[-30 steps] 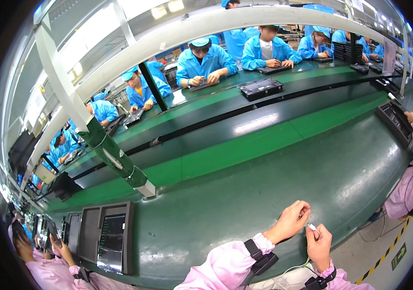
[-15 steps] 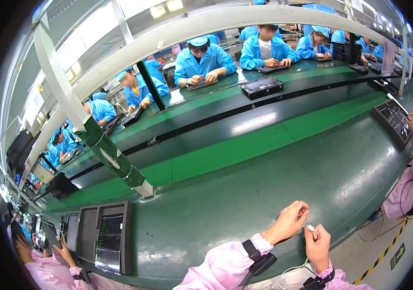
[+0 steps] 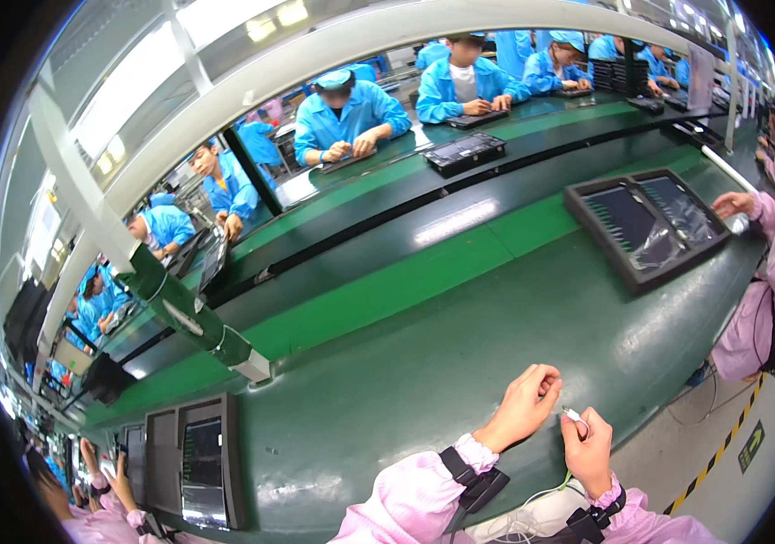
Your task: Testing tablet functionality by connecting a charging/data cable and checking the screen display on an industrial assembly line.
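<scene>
My right hand [image 3: 589, 451] pinches a white cable connector [image 3: 572, 414] with a metal tip between thumb and fingers. From it a thin white cable loops down towards the white coiled cable [image 3: 532, 524] at the bench's near edge. Just left of the connector is my left hand [image 3: 523, 410], its fingers curled in; whether they hold anything is hidden. The two hands are close but apart, above the dark green bench [image 3: 405, 390]. Both wrists carry black straps with small boxes over pink sleeves.
At right a dark foam tray [image 3: 628, 281] with two film-covered panels lies near a co-worker's hand [image 3: 732, 205]. A similar tray [image 3: 231, 453] lies at left beside another co-worker. A post [image 3: 247, 363] stands on the bench. Co-workers in blue sit across a second line.
The foam tray at right has moved left onto the bench, away from the co-worker, whose hand is now off it. My hands keep nearly the same pose; the view has shifted slightly.
</scene>
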The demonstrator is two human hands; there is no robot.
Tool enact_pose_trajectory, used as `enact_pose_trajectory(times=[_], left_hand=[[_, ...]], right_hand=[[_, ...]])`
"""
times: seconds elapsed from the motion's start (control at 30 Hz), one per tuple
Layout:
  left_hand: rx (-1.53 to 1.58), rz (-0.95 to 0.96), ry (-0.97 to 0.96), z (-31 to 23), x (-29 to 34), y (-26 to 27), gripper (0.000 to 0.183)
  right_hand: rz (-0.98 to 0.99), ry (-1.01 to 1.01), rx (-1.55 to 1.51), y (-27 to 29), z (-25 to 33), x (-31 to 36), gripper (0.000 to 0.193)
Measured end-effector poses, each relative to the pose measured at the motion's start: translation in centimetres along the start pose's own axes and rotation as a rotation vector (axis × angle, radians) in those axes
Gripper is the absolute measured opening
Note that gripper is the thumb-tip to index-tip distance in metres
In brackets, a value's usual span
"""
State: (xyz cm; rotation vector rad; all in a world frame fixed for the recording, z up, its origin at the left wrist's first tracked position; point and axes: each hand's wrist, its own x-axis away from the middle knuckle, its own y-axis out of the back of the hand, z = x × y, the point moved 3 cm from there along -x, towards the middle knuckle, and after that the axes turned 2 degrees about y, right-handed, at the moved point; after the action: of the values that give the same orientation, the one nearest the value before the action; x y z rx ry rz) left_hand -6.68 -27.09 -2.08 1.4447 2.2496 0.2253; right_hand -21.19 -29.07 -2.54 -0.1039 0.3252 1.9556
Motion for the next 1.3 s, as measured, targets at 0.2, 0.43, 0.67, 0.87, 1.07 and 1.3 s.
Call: enact_pose_trajectory(times=[0.2,0.43,0.67,0.87,1.07,1.3], left_hand=[[-0.035,-0.119,0.091,0.3,-0.3,0.0,0.021],[-0.044,-0.348,0.219,2.1,-6.6,-2.5,0.046],[-0.237,-0.381,0.289,2.5,-15.8,-7.6,0.064],[-0.218,-0.334,0.267,3.1,-16.8,-7.7,0.062],[-0.362,-0.190,0.068,1.5,-11.7,-3.1,0.044],[-0.493,-0.212,0.236,0.4,2.3,6.6,0.051]], right_hand=[[-0.019,-0.045,-0.081,0.4,0.0,0.1,0.034],[-0.120,-0.048,-0.321,1.1,-0.6,0.5,0.033],[-0.399,-0.128,-0.619,1.9,-1.0,0.6,0.032],[-0.383,-0.116,-0.620,2.0,-0.8,0.4,0.035],[-0.440,0.077,-0.365,5.4,-0.9,0.2,0.028],[-0.817,0.178,0.104,14.8,-2.9,-4.7,0.029]])
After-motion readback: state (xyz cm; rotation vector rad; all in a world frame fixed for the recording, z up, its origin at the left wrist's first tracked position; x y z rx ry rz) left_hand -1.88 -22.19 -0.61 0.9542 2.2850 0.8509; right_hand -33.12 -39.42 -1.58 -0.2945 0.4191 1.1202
